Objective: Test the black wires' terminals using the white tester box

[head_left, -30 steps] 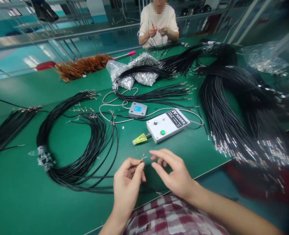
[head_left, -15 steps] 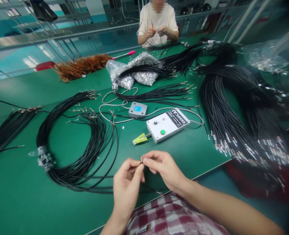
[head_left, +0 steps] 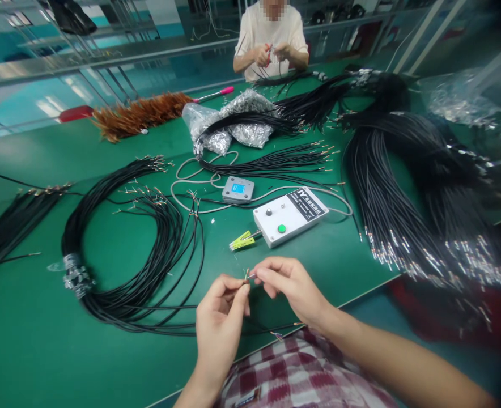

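Observation:
My left hand (head_left: 221,317) is closed in a pinch on the stripped end of a thin black cable (head_left: 245,277), held just above the green table's near edge. My right hand (head_left: 291,286) meets it from the right, thumb and forefinger pinched on one of the small bare wire tips. The cable's black length (head_left: 271,327) trails back toward my lap. A little beyond the hands stands a white tester box (head_left: 290,216) with a green button and a yellow-green clip (head_left: 242,242) at its left end.
A big coil of black cables (head_left: 118,243) lies left. Another heavy bundle (head_left: 403,187) fills the right. A small grey meter (head_left: 237,189), foil bags (head_left: 242,122), a brown duster (head_left: 138,113) lie beyond. A person (head_left: 271,39) sits across the green table (head_left: 29,340), handling wires.
My right hand, open and apart a second ago, has come in and pinched the wire tips held by my left hand. The left hand has barely moved.

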{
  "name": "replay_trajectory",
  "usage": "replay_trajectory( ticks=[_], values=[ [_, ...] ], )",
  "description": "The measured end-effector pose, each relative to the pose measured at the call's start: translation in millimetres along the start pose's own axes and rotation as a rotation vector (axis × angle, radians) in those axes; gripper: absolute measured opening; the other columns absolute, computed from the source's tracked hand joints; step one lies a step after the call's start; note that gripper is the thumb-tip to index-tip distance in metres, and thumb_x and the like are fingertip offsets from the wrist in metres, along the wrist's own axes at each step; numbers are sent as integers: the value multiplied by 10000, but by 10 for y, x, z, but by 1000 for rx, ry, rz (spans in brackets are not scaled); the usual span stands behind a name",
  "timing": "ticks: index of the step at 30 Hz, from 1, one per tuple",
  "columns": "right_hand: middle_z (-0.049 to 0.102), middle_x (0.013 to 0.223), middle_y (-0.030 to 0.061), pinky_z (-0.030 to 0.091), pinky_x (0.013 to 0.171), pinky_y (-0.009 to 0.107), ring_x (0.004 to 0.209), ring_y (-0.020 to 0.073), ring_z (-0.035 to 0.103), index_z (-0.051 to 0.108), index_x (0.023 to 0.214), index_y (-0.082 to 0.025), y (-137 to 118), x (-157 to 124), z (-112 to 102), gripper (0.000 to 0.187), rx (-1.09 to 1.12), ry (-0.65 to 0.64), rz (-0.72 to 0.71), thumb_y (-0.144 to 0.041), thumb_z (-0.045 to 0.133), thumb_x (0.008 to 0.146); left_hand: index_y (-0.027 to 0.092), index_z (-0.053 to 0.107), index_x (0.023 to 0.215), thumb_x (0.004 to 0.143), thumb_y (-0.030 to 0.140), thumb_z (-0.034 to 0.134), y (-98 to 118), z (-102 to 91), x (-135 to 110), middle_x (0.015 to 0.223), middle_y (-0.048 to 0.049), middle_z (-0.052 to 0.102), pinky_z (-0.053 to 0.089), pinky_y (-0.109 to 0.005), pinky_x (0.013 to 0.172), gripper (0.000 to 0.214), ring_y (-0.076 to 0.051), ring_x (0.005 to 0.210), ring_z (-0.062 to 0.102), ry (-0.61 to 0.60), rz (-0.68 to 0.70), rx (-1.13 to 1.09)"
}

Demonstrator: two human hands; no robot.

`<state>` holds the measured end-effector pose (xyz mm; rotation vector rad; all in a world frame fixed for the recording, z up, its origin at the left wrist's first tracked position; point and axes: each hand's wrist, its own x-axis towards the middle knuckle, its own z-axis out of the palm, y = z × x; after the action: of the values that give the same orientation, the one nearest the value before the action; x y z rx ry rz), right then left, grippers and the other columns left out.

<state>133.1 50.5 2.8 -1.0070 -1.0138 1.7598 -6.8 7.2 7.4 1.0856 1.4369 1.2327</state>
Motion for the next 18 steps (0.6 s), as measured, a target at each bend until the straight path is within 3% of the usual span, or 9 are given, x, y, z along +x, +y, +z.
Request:
replay_trajectory(
  ticks=[4, 6, 10, 12, 14, 16, 18],
  values=[
    [654, 664, 4, 386, 485, 215, 508, 78, 473, 702, 764, -149, -56, 16, -34, 238, -178, -62, -74, -382, 670, 802, 174, 617, 752, 835, 250, 639, -44, -7, -28, 606, 36, 530, 423, -198, 498, 114, -99, 514, 497, 3, 53, 97],
    [665, 697, 10, 388, 482, 211, 534, 86, 499, 695, 768, -156, -90, 4, -44, 163, -356, -38, -190, -304, 651, 822, 180, 621, 765, 850, 245, 627, -80, -23, -43, 637, 27, 541, 430, -204, 525, 107, -109, 552, 510, 7, 87, 158],
    [676, 767, 24, 422, 569, 241, 598, 100, 555, 689, 826, -164, -137, -54, -83, 111, -818, -9, -657, -178, 590, 873, 185, 626, 779, 863, 244, 617, -134, -44, -49, 709, 2, 587, 447, -216, 582, 103, -136, 649, 555, 16, 138, 230],
    [687, 781, 33, 397, 593, 277, 620, 117, 569, 693, 882, -165, -128, -85, -112, 122, -1082, -15, -933, -170, 573, 898, 187, 624, 780, 861, 242, 620, -142, -44, -44, 711, 4, 587, 448, -216, 588, 98, -137, 652, 555, 28, 143, 234],
    [693, 764, 33, 352, 578, 301, 605, 126, 562, 695, 931, -163, -96, -107, -137, 132, -1261, -7, -1105, -175, 565, 914, 188, 620, 781, 858, 239, 625, -136, -41, -41, 706, 9, 581, 447, -214, 583, 93, -133, 643, 551, 37, 138, 220],
    [697, 758, 27, 334, 567, 305, 590, 123, 558, 692, 972, -166, -52, -121, -148, 135, -1286, -3, -1144, -168, 571, 914, 187, 618, 782, 855, 237, 628, -118, -35, -42, 694, 15, 573, 443, -207, 564, 89, -124, 618, 540, 37, 125, 196],
    [697, 767, 23, 363, 582, 292, 610, 119, 571, 694, 964, -174, -11, -126, -143, 125, -1151, 26, -1082, -155, 586, 903, 184, 618, 777, 851, 235, 632, -91, -28, -44, 670, 24, 560, 435, -200, 535, 91, -111, 575, 519, 31, 104, 163]
  ],
)
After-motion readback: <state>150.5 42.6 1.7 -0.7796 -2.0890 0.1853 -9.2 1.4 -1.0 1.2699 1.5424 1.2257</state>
